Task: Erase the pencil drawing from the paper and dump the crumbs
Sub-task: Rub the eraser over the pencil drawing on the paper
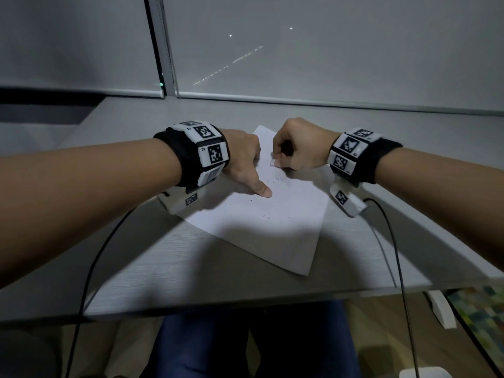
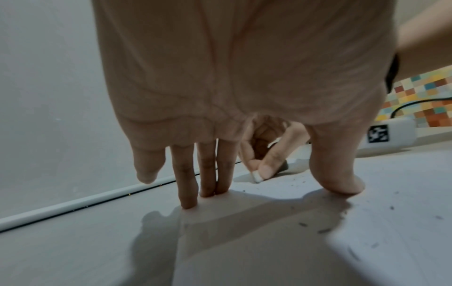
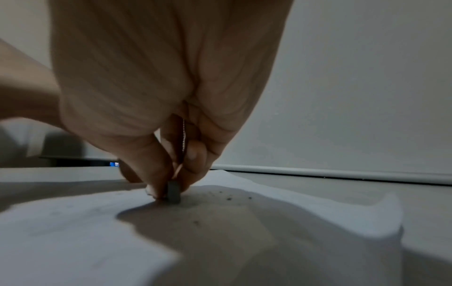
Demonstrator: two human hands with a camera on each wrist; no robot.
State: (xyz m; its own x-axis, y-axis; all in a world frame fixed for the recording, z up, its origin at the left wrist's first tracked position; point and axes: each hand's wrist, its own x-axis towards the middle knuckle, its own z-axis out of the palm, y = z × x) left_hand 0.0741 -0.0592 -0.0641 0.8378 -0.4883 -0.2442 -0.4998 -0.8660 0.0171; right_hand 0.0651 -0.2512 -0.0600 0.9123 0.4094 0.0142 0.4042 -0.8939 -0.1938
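Observation:
A white sheet of paper (image 1: 272, 222) lies at an angle on the grey desk (image 1: 169, 266). Faint pencil marks (image 1: 278, 176) and dark eraser crumbs (image 1: 266, 215) dot it. My left hand (image 1: 242, 165) presses the sheet down with straight fingers (image 2: 208, 174) and thumb (image 2: 340, 174) spread. My right hand (image 1: 297, 145) pinches a small white eraser (image 1: 273, 162), whose end touches the paper near its far edge. In the right wrist view the eraser (image 3: 174, 193) stands on the paper (image 3: 73, 232) between thumb and fingers. Crumbs (image 2: 325, 230) also show in the left wrist view.
A window with lowered blinds (image 1: 327, 50) stands behind the desk. Black cables (image 1: 401, 268) hang from both wrist cameras over the desk's near edge. Below the edge are my legs in blue trousers (image 1: 218, 347), and a patterned rug (image 1: 480, 309) lies at the right.

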